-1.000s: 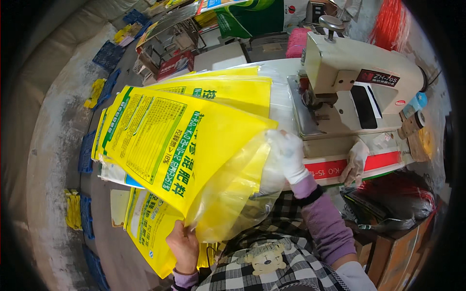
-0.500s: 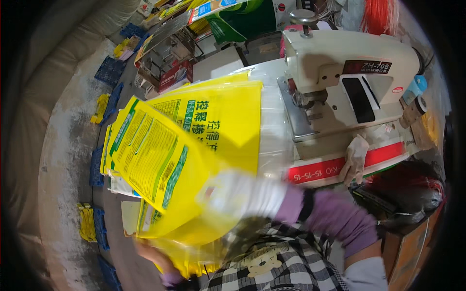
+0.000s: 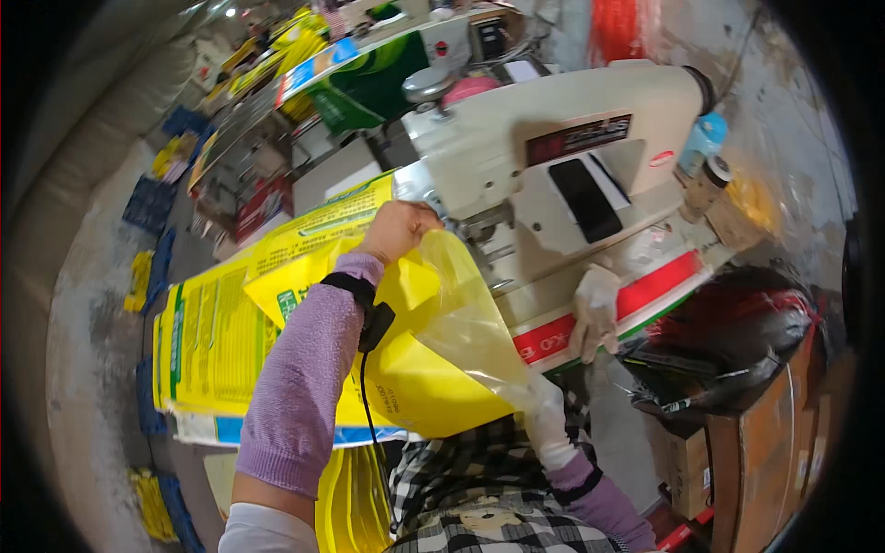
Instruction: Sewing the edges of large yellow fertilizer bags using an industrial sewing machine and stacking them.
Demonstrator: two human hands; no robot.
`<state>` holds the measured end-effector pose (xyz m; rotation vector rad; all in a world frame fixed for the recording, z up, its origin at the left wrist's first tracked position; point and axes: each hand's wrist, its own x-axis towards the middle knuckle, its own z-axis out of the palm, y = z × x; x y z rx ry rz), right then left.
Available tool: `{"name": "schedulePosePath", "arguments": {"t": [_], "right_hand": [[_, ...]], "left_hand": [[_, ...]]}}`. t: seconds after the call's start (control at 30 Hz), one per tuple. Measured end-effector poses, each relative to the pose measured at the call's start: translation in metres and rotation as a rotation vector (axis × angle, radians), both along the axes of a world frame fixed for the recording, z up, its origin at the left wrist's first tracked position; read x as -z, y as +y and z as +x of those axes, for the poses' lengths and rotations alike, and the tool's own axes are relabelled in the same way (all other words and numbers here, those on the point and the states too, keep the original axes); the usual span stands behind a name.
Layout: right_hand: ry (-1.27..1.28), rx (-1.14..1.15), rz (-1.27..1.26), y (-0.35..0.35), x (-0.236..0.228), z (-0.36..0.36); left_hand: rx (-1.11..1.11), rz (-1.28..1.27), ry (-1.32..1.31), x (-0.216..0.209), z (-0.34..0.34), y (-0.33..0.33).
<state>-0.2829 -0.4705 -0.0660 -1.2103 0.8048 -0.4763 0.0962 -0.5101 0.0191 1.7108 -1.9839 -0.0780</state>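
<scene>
A yellow printed plastic sack (image 3: 396, 350) with a clear liner (image 3: 456, 304) at its open end lies slantwise in front of me. Its far corner is pinched in my bare left hand (image 3: 403, 230), beside the needle end of a cream sewing machine (image 3: 581, 138). My right hand (image 3: 546, 419), in a white glove, is closed at the sack's near right corner by my checked apron; its fingertips are partly hidden. Beneath the sack is a pile of similar yellow sacks (image 3: 217, 341).
An empty pale glove (image 3: 595, 313) hangs over the table's red-striped edge. A phone (image 3: 585, 198) lies on the machine bed. To the right stand a black plastic bag (image 3: 728, 341) and a cardboard box (image 3: 761, 452). More yellow sacks (image 3: 355, 502) hang below the pile.
My left hand has come up from low on the left to the sack's far corner. The right hand moved rightward to the near corner. The sack has turned, its liner end now by the machine.
</scene>
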Motion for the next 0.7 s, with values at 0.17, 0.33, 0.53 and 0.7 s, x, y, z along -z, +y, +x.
{"name": "schedulePosePath", "arguments": {"t": [0.17,0.33,0.53,0.7], "right_hand": [[0.167,0.057,-0.849,-0.019,0.014,-0.009],[0.330,-0.069,-1.000,-0.025,0.020,-0.013],[0.202,0.047,-0.910,-0.011,0.008,-0.023],[0.247,-0.105,-1.090,-0.036,0.021,0.041]], "left_hand": [[-0.146,0.252,-0.147,0.025,-0.010,-0.024],[-0.055,0.095,-0.245,0.044,0.007,-0.005],[-0.104,0.246,-0.346,0.016,-0.027,-0.029],[0.013,0.318,-0.644,-0.044,-0.104,0.000]]}}
